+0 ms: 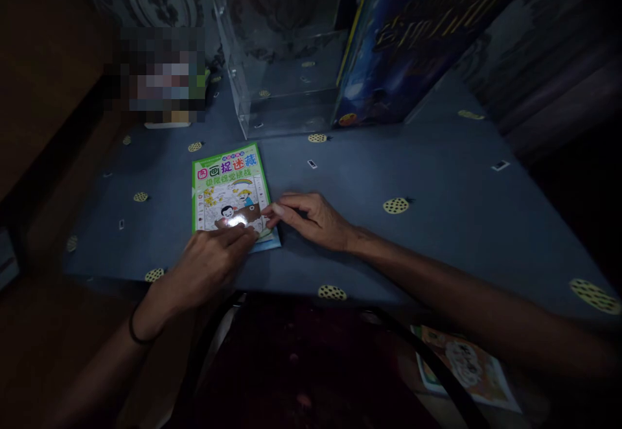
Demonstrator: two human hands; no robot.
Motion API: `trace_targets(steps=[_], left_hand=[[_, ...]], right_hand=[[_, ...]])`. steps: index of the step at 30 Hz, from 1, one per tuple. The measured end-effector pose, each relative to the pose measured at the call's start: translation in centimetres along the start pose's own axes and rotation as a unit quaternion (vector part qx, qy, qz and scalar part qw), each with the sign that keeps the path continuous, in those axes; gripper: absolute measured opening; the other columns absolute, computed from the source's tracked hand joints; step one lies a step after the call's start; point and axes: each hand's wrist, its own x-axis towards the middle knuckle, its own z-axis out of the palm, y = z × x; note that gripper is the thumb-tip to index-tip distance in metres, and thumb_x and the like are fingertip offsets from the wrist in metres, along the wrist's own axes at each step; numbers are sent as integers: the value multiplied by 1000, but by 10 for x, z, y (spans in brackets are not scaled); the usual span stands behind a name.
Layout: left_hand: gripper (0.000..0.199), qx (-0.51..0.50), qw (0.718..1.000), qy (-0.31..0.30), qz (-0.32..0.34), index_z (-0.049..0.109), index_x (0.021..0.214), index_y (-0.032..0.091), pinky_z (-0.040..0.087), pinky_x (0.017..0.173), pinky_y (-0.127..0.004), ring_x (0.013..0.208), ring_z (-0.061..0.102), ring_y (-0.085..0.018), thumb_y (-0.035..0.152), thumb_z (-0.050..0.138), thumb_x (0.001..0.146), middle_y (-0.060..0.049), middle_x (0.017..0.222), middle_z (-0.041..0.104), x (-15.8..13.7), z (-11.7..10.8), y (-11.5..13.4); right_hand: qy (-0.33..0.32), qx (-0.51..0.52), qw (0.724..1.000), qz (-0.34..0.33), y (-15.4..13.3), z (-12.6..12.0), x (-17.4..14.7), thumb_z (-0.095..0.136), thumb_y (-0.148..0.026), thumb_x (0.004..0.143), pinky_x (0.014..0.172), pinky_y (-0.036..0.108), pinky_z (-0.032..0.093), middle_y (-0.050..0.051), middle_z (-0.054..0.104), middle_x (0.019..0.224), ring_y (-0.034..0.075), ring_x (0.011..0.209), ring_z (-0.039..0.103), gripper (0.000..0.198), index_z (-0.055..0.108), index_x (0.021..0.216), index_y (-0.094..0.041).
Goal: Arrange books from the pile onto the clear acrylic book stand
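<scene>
A thin picture book (228,186) with a green border and colourful Chinese lettering lies on the blue tablecloth. A light-blue corner (270,242) shows beneath its lower right edge; I cannot tell whether it is a second book or its own pages. Across the lower part of the cover rests my left hand (214,260), fingers stretched out flat. My right hand (311,218) comes in from the right, thumb and fingers pinched together at the book's right edge. The fingertips partly cover that edge.
A clear acrylic rack (291,121) stands at the back, with a large dark-blue book (408,46) upright in it. Blurred items sit at the back left above a pale book edge (168,124). Another booklet (466,367) lies below the table's front edge (369,296), at right.
</scene>
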Motion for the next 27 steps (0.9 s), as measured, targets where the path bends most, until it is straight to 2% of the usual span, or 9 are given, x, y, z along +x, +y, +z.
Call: trace_targets(steps=[3, 6, 9, 12, 14, 18, 21, 24, 27], left_hand=[[25, 30, 999, 22, 16, 66, 108, 15, 55, 59, -26, 82, 72, -20, 12, 45, 96, -11, 103, 75, 0, 5, 3], [24, 40, 998, 44, 14, 68, 107, 14, 56, 59, -27, 86, 73, -22, 17, 45, 99, -12, 104, 75, -1, 11, 6], [23, 10, 999, 50, -4, 68, 107, 15, 59, 65, -29, 88, 74, -21, 22, 48, 100, -11, 107, 75, -3, 14, 7], [22, -29, 996, 85, -26, 70, 105, 17, 60, 75, -30, 88, 74, -19, 24, 49, 101, -8, 106, 76, -7, 19, -1], [24, -24, 989, 124, -76, 70, 106, 17, 61, 78, -31, 91, 74, -20, 25, 47, 101, -9, 107, 76, -10, 23, -16], [33, 43, 951, 160, -261, 62, 123, 12, 59, 77, -38, 98, 72, -28, 32, 47, 101, -16, 113, 73, -15, 34, -55], [41, 4, 939, 157, -306, 56, 132, 11, 57, 83, -41, 102, 70, -29, 36, 47, 100, -17, 114, 73, -15, 42, -76], [47, -74, 918, 178, -346, 54, 135, 11, 56, 88, -47, 105, 69, -32, 38, 49, 97, -19, 118, 71, -13, 50, -83], [46, -205, 874, 242, -368, 58, 130, 14, 54, 92, -47, 107, 68, -31, 38, 57, 90, -17, 117, 72, -8, 52, -86]], right_hand=[[-27, -59, 998, -16, -1, 0, -9, 40, -36, 105, 78, 32, 52, 5, 71, 82, 15, 79, 65, 42, 71, 84, -17], [-66, -162, 982, -73, -1, 0, -19, 42, -32, 105, 81, 35, 50, 7, 71, 84, 18, 83, 62, 36, 72, 92, -16], [-89, -244, 958, -125, -1, 2, -28, 45, -27, 104, 84, 38, 48, 7, 73, 83, 20, 86, 62, 30, 73, 96, -17], [-90, -268, 951, -127, -4, 3, -33, 47, -24, 103, 81, 38, 47, 7, 73, 80, 20, 84, 62, 29, 73, 95, -15], [-84, -242, 961, -106, -5, 2, -33, 48, -23, 103, 80, 37, 48, 7, 73, 81, 20, 83, 64, 27, 73, 96, -15], [-52, -180, 982, -36, -4, 4, -20, 48, -26, 102, 78, 36, 52, 5, 72, 82, 18, 80, 64, 28, 72, 91, -18], [-14, -209, 978, -6, 0, 16, 5, 47, -27, 102, 95, 44, 50, 10, 73, 112, 23, 108, 63, 26, 71, 110, -19], [-10, -305, 950, 59, 10, 33, 41, 52, -32, 100, 113, 55, 35, 20, 47, 152, 33, 143, 40, 41, 58, 136, -14], [-29, -361, 924, 123, 21, 46, 74, 50, -35, 100, 119, 57, 23, 25, 33, 160, 37, 151, 24, 53, 48, 145, -7]])
